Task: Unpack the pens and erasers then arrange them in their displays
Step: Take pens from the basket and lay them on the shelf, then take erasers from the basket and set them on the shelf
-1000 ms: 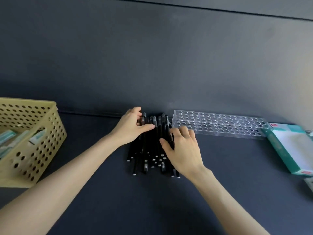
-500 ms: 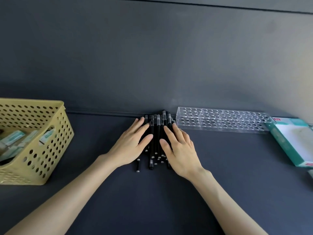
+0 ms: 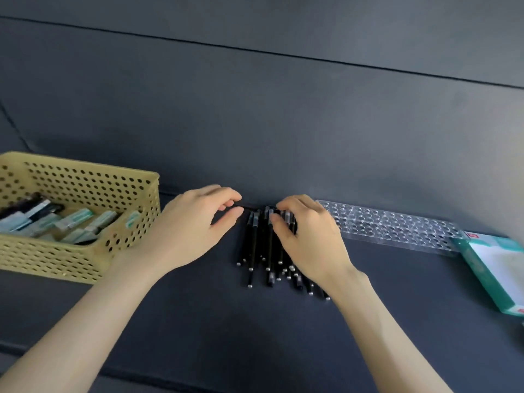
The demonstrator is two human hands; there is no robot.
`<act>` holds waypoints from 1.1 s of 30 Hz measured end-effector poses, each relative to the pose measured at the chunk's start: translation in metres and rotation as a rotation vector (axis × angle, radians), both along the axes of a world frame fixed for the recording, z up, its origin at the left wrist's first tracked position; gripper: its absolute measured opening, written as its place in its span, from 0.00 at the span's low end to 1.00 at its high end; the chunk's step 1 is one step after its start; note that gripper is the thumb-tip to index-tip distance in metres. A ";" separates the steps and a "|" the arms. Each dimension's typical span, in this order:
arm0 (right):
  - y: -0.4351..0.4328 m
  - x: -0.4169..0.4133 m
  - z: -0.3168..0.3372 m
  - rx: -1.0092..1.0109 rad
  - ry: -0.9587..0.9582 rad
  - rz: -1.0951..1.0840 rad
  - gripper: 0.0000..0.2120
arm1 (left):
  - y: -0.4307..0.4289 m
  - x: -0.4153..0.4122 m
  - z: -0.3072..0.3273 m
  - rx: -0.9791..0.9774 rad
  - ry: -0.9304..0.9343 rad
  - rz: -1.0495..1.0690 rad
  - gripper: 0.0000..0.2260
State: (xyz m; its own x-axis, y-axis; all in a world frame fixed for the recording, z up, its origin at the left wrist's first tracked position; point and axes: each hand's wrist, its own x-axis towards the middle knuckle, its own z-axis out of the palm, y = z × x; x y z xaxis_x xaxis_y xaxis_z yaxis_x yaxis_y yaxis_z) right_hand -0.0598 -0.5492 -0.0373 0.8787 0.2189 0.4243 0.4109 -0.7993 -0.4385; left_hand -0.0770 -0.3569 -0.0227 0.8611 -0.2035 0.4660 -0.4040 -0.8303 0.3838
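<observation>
Fingers of the right hand [image 3: 312, 239] curl round loose black pens [image 3: 255, 251]; the left hand [image 3: 192, 225] hovers relaxed, empty. Unheld pens could roll across the surface [image 3: 255, 336].

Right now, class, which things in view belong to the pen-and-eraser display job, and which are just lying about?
Belongs to the job: black pens under the right hand, clear holed rack, yellow basket of teal packets.
Lying about: teal box, seemingly emptied, at the right edge.
</observation>
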 end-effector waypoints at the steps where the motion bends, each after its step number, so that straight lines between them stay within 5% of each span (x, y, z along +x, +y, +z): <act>1: 0.009 -0.004 0.006 0.030 -0.029 0.018 0.11 | 0.008 -0.008 0.005 0.001 -0.030 0.019 0.08; 16: 0.209 -0.040 0.021 0.110 -0.133 0.176 0.08 | 0.214 -0.058 0.018 0.024 -0.010 0.059 0.12; 33: 0.300 0.028 0.021 -0.273 0.179 0.309 0.13 | 0.318 0.030 0.003 0.232 0.395 -0.090 0.16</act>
State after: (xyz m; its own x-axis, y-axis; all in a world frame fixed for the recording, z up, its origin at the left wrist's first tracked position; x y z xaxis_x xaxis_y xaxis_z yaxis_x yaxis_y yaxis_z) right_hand -0.0322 -0.2492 -0.0160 0.8089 0.5654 0.1614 0.5852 -0.7475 -0.3143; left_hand -0.0467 -0.0390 -0.0200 0.9376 -0.3455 0.0397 -0.3386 -0.8808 0.3310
